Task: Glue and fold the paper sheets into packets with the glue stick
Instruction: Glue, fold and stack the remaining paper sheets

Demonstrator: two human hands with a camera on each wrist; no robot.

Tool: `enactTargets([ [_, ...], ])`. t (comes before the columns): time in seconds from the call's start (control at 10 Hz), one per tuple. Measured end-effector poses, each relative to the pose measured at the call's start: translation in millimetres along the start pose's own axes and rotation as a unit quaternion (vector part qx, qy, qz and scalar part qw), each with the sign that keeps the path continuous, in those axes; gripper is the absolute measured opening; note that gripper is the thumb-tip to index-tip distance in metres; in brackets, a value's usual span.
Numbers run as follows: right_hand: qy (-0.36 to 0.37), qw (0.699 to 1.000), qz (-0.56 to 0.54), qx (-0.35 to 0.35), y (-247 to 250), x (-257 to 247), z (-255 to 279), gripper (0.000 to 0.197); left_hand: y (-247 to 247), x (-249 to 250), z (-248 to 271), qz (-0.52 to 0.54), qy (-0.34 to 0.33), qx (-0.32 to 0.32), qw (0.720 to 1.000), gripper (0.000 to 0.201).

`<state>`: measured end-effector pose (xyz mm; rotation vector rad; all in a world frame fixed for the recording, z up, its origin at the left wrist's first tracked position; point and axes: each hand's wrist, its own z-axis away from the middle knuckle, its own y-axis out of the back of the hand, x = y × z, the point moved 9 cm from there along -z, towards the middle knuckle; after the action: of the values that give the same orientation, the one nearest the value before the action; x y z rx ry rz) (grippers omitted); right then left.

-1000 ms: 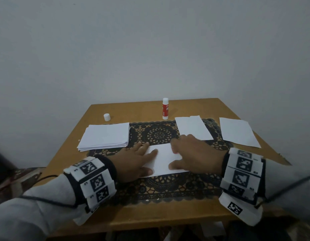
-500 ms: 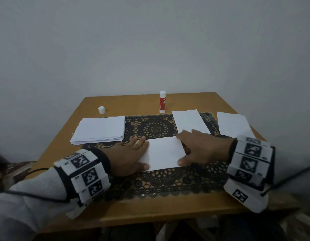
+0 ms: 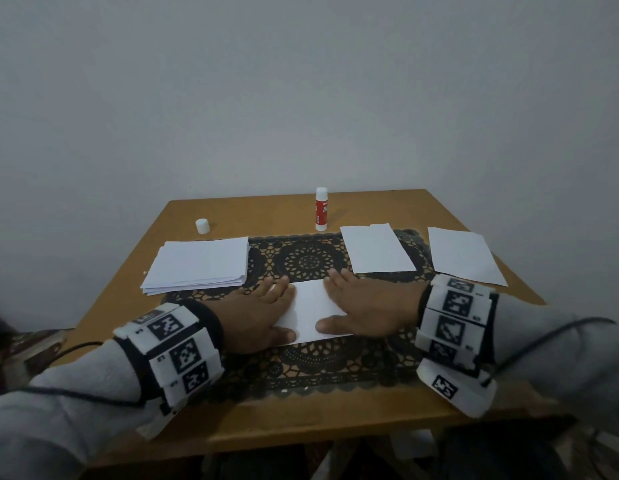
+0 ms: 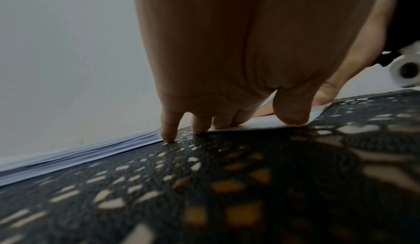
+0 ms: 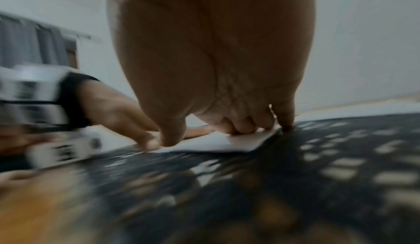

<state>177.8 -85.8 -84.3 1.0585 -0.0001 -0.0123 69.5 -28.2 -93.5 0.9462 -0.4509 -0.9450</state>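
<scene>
A folded white paper [image 3: 310, 310] lies on the black lace mat [image 3: 301, 362] in front of me. My left hand [image 3: 263, 313] presses flat on its left end, fingers straight; the left wrist view shows the fingertips [image 4: 169, 131] on the mat and paper [image 4: 261, 122]. My right hand [image 3: 356, 311] lies flat on the paper's right end, its fingers [image 5: 245, 125] bearing down on the paper [image 5: 222, 143]. The red and white glue stick [image 3: 321, 209] stands uncapped at the table's back, apart from both hands. Its white cap [image 3: 202, 226] sits at the back left.
A stack of white sheets [image 3: 200, 263] lies at the left, partly on the mat. A folded packet [image 3: 375, 249] rests right of centre and another sheet [image 3: 464, 254] lies at the far right. The wooden table [image 3: 277, 420] stands against a pale wall.
My right hand slid to the right end of the folded paper, then back toward its middle. The left hand stayed pressing the left end. The head view shifted slightly.
</scene>
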Motion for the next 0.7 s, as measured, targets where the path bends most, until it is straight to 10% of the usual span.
enactTargets([
  [0.5,0.072,0.994,0.062,-0.062,-29.1,-35.2,32.3,0.097,0.7,-0.9,-2.2,0.005,-0.009,0.015,1.0,0.079],
  [0.7,-0.012,1.0,0.019,-0.011,-6.3,1.5,13.3,0.097,5.6,-5.6,0.0,0.064,-0.009,0.025,0.998,0.086],
])
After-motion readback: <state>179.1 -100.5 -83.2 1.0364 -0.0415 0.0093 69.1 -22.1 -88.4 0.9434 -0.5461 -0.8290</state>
